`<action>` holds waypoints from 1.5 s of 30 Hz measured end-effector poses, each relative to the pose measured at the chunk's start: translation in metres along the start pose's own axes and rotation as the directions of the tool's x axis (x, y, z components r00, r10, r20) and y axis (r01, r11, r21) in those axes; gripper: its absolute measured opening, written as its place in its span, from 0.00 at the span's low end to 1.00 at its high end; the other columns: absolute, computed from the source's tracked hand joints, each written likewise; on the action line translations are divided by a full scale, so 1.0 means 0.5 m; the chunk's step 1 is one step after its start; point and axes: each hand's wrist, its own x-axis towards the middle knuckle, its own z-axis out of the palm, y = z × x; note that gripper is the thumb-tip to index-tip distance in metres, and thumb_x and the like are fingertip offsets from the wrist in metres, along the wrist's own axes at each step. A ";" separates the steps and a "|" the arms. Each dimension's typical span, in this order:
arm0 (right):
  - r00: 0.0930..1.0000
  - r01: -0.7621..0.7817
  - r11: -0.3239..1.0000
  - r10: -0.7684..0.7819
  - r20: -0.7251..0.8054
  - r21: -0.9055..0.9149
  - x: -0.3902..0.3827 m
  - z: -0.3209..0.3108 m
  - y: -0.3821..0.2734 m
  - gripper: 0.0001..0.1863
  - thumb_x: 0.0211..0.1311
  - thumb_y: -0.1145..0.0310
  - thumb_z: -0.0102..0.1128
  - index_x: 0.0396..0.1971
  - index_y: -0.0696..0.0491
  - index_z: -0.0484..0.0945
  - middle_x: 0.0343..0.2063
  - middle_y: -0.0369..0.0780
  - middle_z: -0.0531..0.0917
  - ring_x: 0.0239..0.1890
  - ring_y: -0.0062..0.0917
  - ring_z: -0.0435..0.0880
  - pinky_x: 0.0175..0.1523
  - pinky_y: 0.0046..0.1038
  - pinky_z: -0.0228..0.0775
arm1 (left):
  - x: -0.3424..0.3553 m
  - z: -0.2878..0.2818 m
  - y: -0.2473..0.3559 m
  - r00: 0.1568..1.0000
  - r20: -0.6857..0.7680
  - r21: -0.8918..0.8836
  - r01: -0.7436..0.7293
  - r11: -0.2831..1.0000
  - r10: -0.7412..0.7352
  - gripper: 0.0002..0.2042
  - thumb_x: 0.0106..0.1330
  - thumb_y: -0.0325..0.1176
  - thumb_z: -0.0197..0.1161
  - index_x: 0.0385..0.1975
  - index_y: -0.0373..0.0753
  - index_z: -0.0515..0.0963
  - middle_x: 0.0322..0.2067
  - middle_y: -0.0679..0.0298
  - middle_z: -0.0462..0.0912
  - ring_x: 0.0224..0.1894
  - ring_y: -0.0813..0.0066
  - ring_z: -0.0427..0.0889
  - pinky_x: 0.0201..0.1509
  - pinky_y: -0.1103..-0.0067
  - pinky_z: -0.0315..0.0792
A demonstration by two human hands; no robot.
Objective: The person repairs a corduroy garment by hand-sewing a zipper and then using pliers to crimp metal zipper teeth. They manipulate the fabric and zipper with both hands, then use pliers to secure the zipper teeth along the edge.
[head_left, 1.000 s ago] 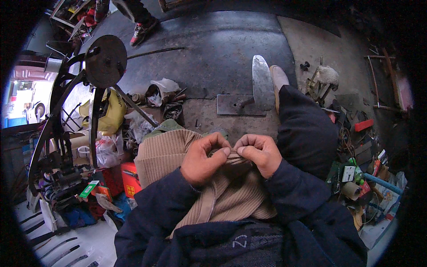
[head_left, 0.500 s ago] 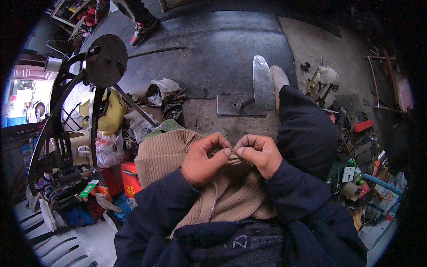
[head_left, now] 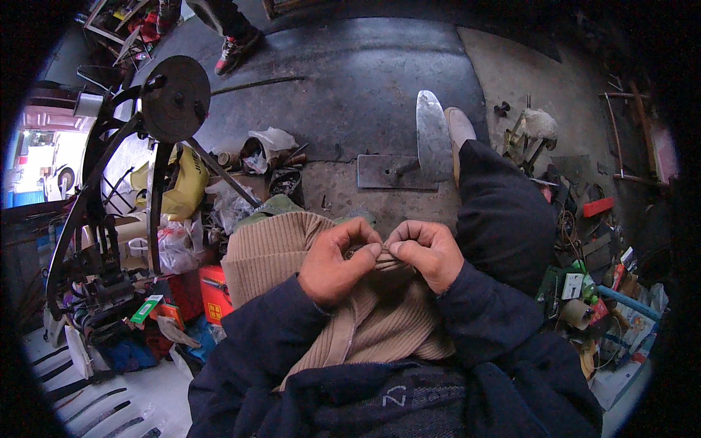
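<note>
Across my lap lies a tan ribbed garment (head_left: 398, 314), with a seam running down its middle and a folded band at its left. My left hand (head_left: 334, 264) pinches a gathered edge of it between thumb and forefinger. Close beside it, my right hand (head_left: 432, 257) pinches the same edge, the two thumb tips nearly touching. Whether something small, such as a thread or needle, sits between the fingertips is too fine to make out. A bit of green cloth (head_left: 277, 206) shows behind the garment.
At the left stands a black iron machine with a round wheel (head_left: 175, 98). Ahead on the floor is a metal shoe last (head_left: 435, 135) on a flat plate (head_left: 372, 173). Bags and a red box (head_left: 214, 292) crowd the left; tools and a red block (head_left: 597, 207) the right. Another person's shoe (head_left: 237, 51) shows far off.
Almost nothing differs. My right fingertips have shifted very slightly at the pinched edge, and the garment stays in place.
</note>
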 end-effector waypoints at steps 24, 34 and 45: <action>1.000 -0.002 0.999 0.002 0.001 0.036 -0.001 -0.001 -0.005 0.09 0.61 0.67 0.60 0.31 0.59 0.80 0.29 0.33 0.82 0.34 0.14 0.76 0.42 0.20 0.69 | 0.003 -0.002 -0.007 0.999 -0.013 0.024 -0.044 0.999 0.044 0.05 0.63 0.29 0.59 0.32 0.34 0.75 0.30 0.68 0.77 0.37 0.83 0.73 0.46 0.82 0.67; 1.000 -0.015 1.000 0.015 -0.024 0.014 -0.003 0.005 -0.005 0.09 0.61 0.67 0.60 0.30 0.59 0.80 0.29 0.33 0.82 0.34 0.14 0.77 0.44 0.21 0.69 | 0.003 -0.002 -0.006 0.998 -0.012 0.066 -0.060 0.996 0.061 0.05 0.63 0.29 0.59 0.32 0.34 0.75 0.30 0.68 0.77 0.37 0.83 0.74 0.45 0.82 0.68; 1.000 0.017 1.000 -0.017 -0.004 -0.007 0.002 -0.001 0.010 0.08 0.59 0.67 0.60 0.29 0.57 0.79 0.27 0.31 0.80 0.33 0.12 0.75 0.40 0.20 0.67 | 0.001 0.001 0.000 0.998 0.003 0.061 -0.058 0.996 0.058 0.05 0.63 0.29 0.60 0.33 0.34 0.75 0.29 0.68 0.77 0.36 0.83 0.74 0.43 0.83 0.68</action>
